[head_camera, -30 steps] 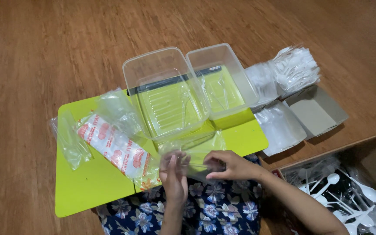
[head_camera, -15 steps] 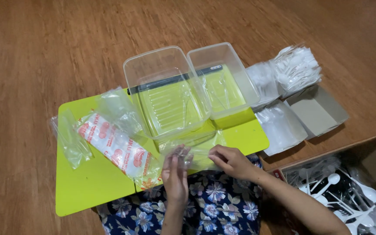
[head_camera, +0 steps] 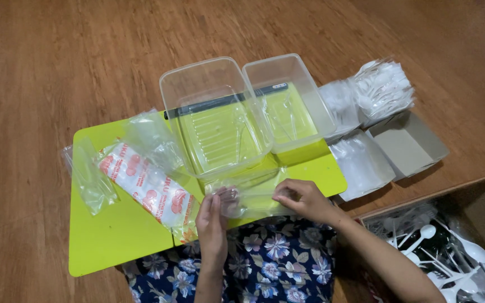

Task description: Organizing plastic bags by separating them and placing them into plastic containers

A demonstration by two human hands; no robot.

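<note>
Low in the frame's centre, we pinch a clear plastic sleeve (head_camera: 254, 196) between our left hand (head_camera: 213, 216) and right hand (head_camera: 301, 197); it lies left-to-right across the green desk (head_camera: 108, 235).

Left hand (head_camera: 213, 216): forearm rising from the bottom edge, wrist straight, fingers together and pointing away from the body, tips pinched shut. Right hand (head_camera: 304, 197): forearm entering from the lower right on a diagonal, wrist bent inward, fingers curled, thumb and forefinger pinched. The two hands near each other, not touching
</note>
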